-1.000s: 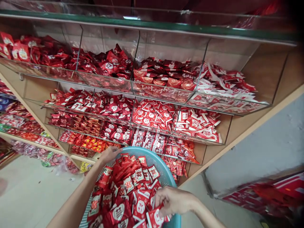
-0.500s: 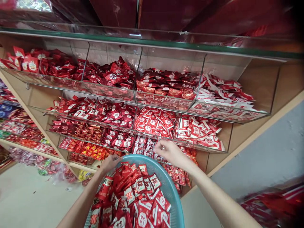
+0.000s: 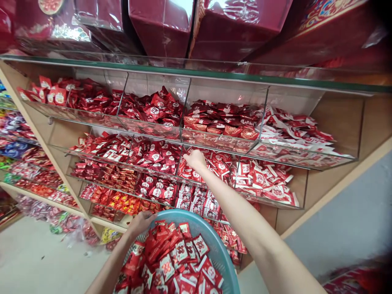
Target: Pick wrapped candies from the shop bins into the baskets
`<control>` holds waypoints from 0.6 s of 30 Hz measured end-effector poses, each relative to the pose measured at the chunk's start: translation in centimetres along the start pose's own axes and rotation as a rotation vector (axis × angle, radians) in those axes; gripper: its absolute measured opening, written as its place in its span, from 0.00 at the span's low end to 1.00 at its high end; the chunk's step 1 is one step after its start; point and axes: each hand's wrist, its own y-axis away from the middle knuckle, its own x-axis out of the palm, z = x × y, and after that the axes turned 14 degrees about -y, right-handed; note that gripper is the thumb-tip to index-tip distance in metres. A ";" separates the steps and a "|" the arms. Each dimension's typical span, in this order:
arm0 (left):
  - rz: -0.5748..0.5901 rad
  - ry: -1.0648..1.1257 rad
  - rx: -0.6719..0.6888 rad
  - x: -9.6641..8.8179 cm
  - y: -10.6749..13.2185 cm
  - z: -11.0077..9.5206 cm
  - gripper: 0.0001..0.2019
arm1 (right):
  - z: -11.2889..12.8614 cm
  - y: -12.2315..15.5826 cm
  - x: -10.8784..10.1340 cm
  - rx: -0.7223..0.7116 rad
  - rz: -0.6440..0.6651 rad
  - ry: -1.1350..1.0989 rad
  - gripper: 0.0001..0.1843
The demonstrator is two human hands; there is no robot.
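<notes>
Fingers [image 3: 190, 157] of right hand [image 3: 196, 160] curled among red packets [image 3: 218, 164], grasp hidden, 12 o'clock of basket [image 3: 218, 250]; left hand [image 3: 141, 222] clasps rim.

The single camera sits on the person's head. It faces forward and a little down, toward the shelves [image 3: 343, 118] of red packets [image 3: 260, 179]. They are near, within reach of the right hand [image 3: 195, 159]. The basket [image 3: 220, 249], with the left hand [image 3: 141, 222] on its rim, is cut by the bottom edge.
</notes>
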 end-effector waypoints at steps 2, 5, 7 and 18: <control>-0.004 0.030 -0.004 -0.3 0.1 0.2 0.22 | -0.6 0.5 -0.1 0.001 -0.008 -0.031 0.11; 0.003 0.032 -0.027 -0.3 -0.1 0.5 0.23 | -1.7 1.4 -0.6 -0.029 -0.029 -0.114 0.14; 0.009 0.028 -0.023 -0.1 -0.4 0.7 0.23 | -2.4 2.1 -1.1 -0.058 -0.042 -0.183 0.15; 0.014 -0.034 -0.021 -0.6 -0.5 -0.8 0.23 | -7.6 10.9 -5.3 -0.101 -0.027 -0.754 0.17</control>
